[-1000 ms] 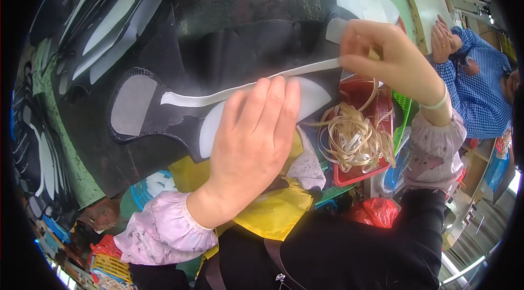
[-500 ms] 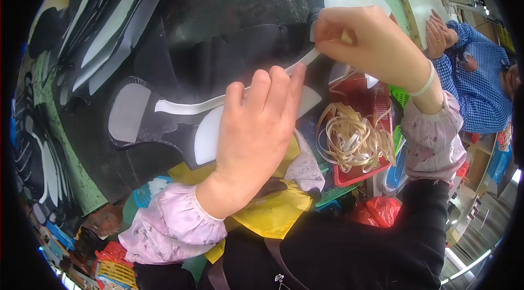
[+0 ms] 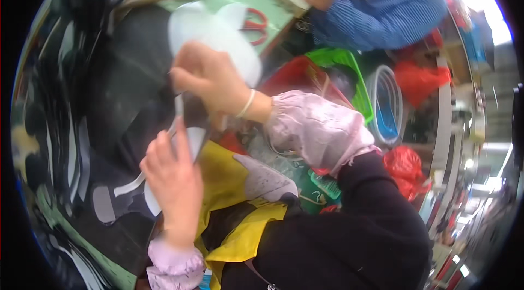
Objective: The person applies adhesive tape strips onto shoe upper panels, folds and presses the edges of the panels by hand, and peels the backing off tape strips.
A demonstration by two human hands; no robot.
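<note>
My left hand (image 3: 176, 181) lies with fingers stretched out over a dark shaped piece with a grey end patch (image 3: 102, 204), beside a white panel (image 3: 152, 201) on it. A narrow white strip (image 3: 128, 187) runs along this piece and passes under those fingers. Beyond the fingertips the strip rises to my right hand (image 3: 210, 80), whose thumb and fingers are closed on its far end. Blur softens the right fingertips. The black sheet (image 3: 136, 49) lies under the work.
White cut sheets (image 3: 213, 39) and red-handled scissors (image 3: 255, 27) lie at the far side. Stacked dark pieces (image 3: 68, 126) line the left. Right of my right arm are a red basket (image 3: 297, 80), a green basket (image 3: 357, 74) and a round clear tub (image 3: 385, 104). A co-worker's blue sleeve (image 3: 371, 17) is beyond.
The view has turned, so the work appears farther left and steeper. My right forearm now covers the tan strips in the red basket. Both hands keep their places on the strip.
</note>
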